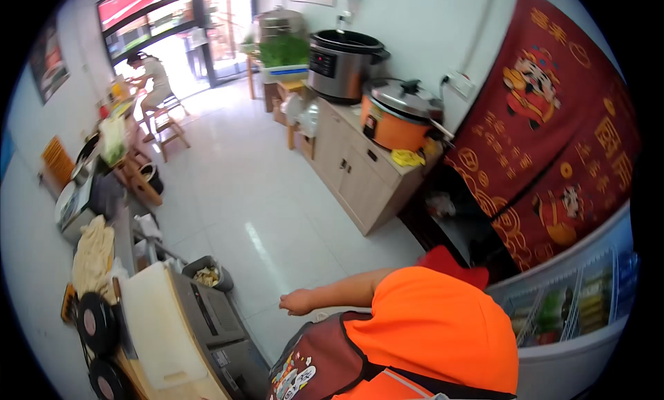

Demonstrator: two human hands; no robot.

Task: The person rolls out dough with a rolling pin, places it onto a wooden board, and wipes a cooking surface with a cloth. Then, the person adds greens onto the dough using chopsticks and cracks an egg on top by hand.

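My right hand [296,302] hangs out in front of the apron, over the tiled floor, at the end of a bare forearm and an orange sleeve [443,324]. Its fingers look curled in, and nothing shows in them or sticks out of them. It touches nothing; the nearest thing is a grey bin [214,274] with pale scraps inside, further left. Below the arm is a dark red apron [321,358] with a printed cartoon. No part of my left hand can be seen.
At left, a white cutting board [155,324] lies beside round black griddles [98,324]. Across the floor, a cabinet [346,158] carries an orange cooker [394,120] and a steel cooker [339,68]. Red curtains [532,123] and a chiller [560,344] stand right. A person [153,82] sits near the door.
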